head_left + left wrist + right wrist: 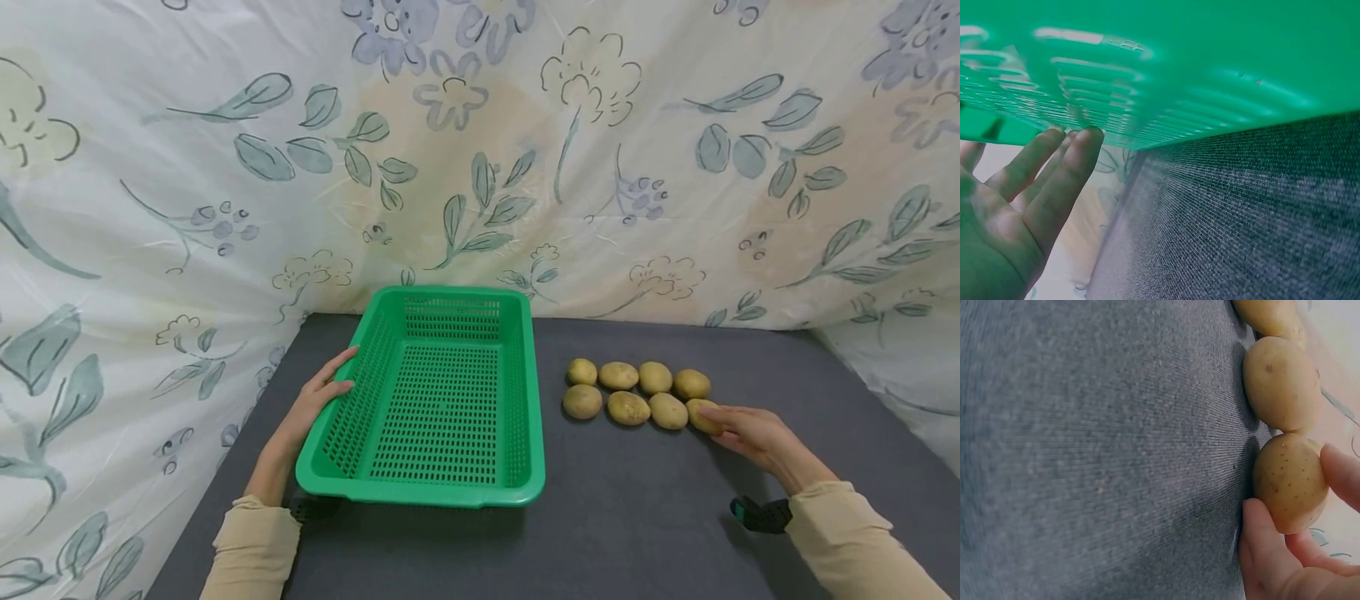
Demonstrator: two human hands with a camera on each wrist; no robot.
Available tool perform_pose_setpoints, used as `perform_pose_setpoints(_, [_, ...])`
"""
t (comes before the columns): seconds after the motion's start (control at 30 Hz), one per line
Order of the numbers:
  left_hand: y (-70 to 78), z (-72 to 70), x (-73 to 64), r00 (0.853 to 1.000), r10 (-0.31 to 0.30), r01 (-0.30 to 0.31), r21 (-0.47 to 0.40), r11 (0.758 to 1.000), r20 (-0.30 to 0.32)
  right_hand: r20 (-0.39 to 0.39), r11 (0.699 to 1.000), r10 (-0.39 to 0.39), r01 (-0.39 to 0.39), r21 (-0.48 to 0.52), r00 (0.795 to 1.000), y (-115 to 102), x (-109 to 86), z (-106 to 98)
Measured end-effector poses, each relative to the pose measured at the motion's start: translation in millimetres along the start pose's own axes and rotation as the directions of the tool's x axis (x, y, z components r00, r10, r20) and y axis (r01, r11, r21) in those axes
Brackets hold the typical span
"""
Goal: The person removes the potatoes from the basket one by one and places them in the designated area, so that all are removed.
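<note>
A green plastic basket [445, 496] with slotted walls and floor stands on the dark table, with nothing inside. At its left side, my left hand [315, 400] touches the rim. In the left wrist view, the fingers [1066, 175] stretch out nearly straight below the rim, tips close against the outer wall. Several potatoes lie in two rows right of the basket. My right hand [757, 435] grips the rightmost potato [703, 416] of the near row. Thumb and fingers lie on either side of this potato [1291, 481] in the right wrist view, and its neighbour [1280, 384] is right against it.
The far row holds more potatoes, among them one at its right end [692, 384]. Dark ribbed cloth covers the table [622, 517]. A floral curtain [480, 167] hangs behind the table and along both sides.
</note>
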State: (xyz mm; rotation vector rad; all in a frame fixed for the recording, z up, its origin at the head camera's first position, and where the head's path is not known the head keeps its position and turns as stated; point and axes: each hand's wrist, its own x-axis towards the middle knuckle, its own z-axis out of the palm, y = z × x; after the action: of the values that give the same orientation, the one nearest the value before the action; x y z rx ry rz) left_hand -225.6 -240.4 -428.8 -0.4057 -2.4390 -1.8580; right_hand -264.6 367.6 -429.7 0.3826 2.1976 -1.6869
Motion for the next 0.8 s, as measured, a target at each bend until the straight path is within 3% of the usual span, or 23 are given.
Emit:
perform_pose_setpoints(0.57, [3.2,-1.1,1.2,1.0,0.001,-0.001,-0.001,1.0,0.004,-0.057,0.996,0.013,-0.018,-0.09,0.998,-3.5,-5.6,2.9])
perform_pose_setpoints(0.8, [3.2,-0.8,0.9,1.0,0.007,-0.007,0.006,1.0,0.003,-0.033,0.999,-0.009,0.01,0.038,0.999,-2.8,-7.4,0.1])
